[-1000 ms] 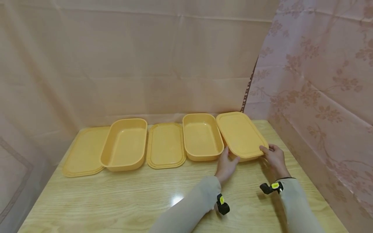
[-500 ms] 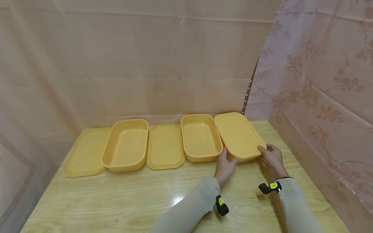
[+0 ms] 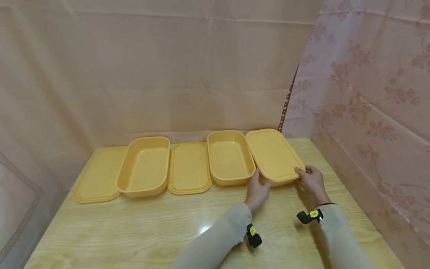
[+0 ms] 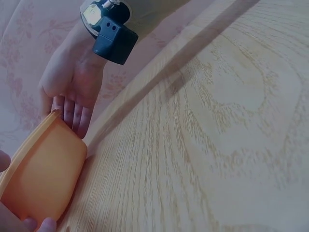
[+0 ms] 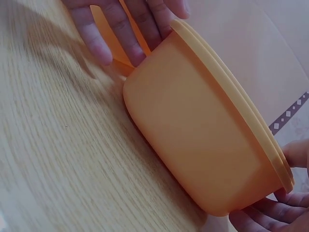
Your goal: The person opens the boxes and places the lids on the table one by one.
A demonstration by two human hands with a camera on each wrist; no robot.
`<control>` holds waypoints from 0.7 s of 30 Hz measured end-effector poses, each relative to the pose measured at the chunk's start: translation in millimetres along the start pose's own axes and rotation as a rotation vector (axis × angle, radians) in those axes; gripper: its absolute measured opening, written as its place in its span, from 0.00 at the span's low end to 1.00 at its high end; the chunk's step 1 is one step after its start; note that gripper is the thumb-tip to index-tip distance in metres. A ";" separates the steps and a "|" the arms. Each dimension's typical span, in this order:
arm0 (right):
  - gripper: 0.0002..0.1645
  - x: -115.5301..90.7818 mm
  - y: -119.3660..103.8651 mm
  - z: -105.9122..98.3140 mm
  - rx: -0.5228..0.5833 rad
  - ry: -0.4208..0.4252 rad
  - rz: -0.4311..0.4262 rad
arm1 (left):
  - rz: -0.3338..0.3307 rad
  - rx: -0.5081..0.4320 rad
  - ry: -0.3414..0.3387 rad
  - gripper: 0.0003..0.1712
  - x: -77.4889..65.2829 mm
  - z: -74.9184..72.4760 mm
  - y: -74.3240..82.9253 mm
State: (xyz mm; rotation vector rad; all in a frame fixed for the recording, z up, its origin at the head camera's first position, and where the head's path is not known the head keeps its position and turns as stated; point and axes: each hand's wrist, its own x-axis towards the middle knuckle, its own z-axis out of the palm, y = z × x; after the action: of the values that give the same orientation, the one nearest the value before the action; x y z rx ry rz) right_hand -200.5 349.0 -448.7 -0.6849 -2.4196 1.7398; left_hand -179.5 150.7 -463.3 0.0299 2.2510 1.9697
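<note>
A yellow lidded storage box point(image 3: 275, 155) stands at the right end of a row. My left hand point(image 3: 257, 190) is at its near left corner, thumb at the front edge and fingers along the left side, by the neighbouring open box point(image 3: 232, 158). My right hand point(image 3: 313, 183) grips the near right corner, thumb on the lid's rim and fingers below it. In the right wrist view, the box wall point(image 5: 193, 130) fills the middle, with left-hand fingers point(image 5: 120, 34) fairly straight beside it. The left wrist view shows the right hand point(image 4: 72, 92) at the box's far end.
Left of the open box lie a smaller lid point(image 3: 190, 168), another open box point(image 3: 144, 166) and a large lid point(image 3: 100, 173) partly hidden by that box. The wooden table point(image 3: 134, 231) meets a cloth curtain point(image 3: 168, 93) behind and a flowered one point(image 3: 366, 119) on the right.
The lidded box and both hands have shifted slightly left, and the open box beside it also moved a little left. The view itself sways a little. Both hands keep their places on the corners.
</note>
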 end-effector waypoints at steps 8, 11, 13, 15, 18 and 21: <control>0.36 -2.2 1.8 1.3 -0.051 -0.004 0.008 | -0.013 0.001 -0.001 0.40 0.3 -1.6 -2.3; 0.36 -3.5 1.5 2.6 -0.046 -0.004 0.005 | -0.003 0.002 0.008 0.39 1.7 -2.1 -3.9; 0.35 -4.6 1.1 3.6 -0.030 0.001 0.007 | 0.003 0.002 0.015 0.39 2.2 -3.1 -4.1; 0.33 -5.5 1.0 4.2 -0.010 0.003 0.017 | 0.013 0.002 0.020 0.38 2.0 -3.9 -4.5; 0.31 -7.9 0.4 4.4 0.000 0.007 0.036 | 0.017 0.007 0.017 0.38 1.0 -4.9 -4.9; 0.29 -9.7 -0.2 4.2 0.022 0.010 0.043 | 0.038 0.016 0.009 0.37 0.3 -5.3 -5.0</control>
State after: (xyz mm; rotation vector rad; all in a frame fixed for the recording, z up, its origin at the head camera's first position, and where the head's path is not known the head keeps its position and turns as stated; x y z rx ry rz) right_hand -193.2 341.3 -448.2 -0.7468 -2.3929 1.7723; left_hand -180.1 144.8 -467.6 0.0665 2.2883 1.9741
